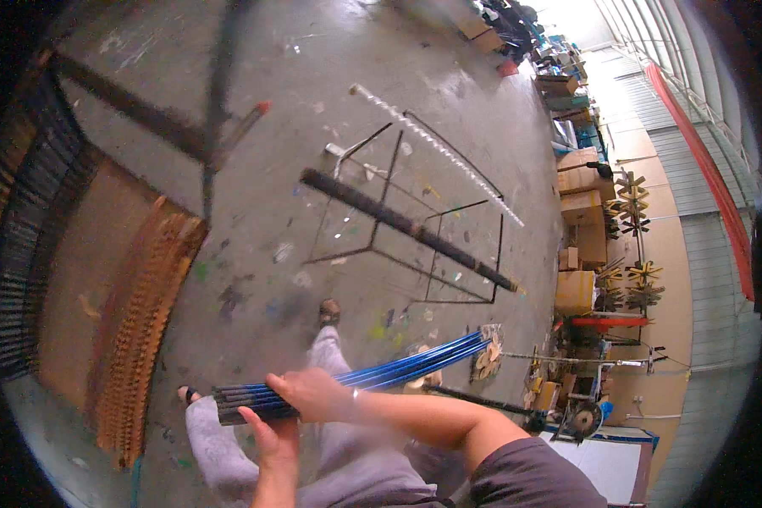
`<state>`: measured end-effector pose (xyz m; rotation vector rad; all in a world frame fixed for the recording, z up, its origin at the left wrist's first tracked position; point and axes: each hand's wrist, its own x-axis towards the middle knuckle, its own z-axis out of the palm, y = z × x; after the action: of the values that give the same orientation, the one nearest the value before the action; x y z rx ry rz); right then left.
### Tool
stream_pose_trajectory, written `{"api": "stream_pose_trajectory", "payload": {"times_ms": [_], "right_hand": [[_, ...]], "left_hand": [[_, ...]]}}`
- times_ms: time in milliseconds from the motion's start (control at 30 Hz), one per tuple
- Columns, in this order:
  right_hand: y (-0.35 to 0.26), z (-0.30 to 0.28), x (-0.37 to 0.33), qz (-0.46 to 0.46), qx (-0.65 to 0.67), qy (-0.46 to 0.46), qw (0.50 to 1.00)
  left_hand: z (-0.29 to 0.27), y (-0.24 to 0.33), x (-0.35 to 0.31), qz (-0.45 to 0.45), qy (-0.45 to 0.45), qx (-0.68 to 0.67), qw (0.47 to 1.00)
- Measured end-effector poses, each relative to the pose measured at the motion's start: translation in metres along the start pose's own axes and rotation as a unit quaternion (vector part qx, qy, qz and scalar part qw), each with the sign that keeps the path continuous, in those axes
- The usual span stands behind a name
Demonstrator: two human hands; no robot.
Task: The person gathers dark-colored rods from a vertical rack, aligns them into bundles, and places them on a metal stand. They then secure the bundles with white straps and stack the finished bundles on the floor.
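Observation:
A bundle of slim glossy blue rods [423, 356] with dark ends slants across in front of my body. My right hand [315, 394] wraps over the bundle near its dark end, with a band on the wrist. Just below, my left hand [273, 438] is against the same dark section from underneath, thumb raised along the near side; its other fingers are hidden behind the rods. The far blue ends reach toward a cluster of pale round pieces [488, 362] at the right.
Ahead on the stained floor stands a thin metal frame [372, 249] bearing a long dark pole [398, 222] and a white spiral-patterned pole [440, 152]. At left, a rack holds black rods [25, 254] and brown notched strips [144, 339]. Cardboard boxes [580, 212] line the right wall.

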<state>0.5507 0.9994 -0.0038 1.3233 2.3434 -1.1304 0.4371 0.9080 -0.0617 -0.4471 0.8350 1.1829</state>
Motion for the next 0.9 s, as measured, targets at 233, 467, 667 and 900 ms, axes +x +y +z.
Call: {"api": "stream_pose_trajectory", "payload": {"times_ms": [233,467,667,900], "right_hand": [[0.178,-0.092,-0.061,-0.061,-0.082,-0.046,0.994],[0.314,-0.193,-0.072,-0.149,-0.232,-0.252,0.927],[0.376,-0.227,-0.059,-0.199,-0.231,-0.295,0.906],[0.432,-0.238,-0.043,-0.215,-0.275,-0.362,0.864]], "left_hand": [[0.123,-0.155,0.058,-0.039,-0.097,-0.051,0.993],[0.189,-0.297,0.115,-0.179,-0.110,-0.154,0.965],[0.226,-0.350,0.150,-0.197,-0.132,-0.096,0.967],[0.256,-0.385,0.173,-0.247,-0.148,-0.070,0.955]]}}
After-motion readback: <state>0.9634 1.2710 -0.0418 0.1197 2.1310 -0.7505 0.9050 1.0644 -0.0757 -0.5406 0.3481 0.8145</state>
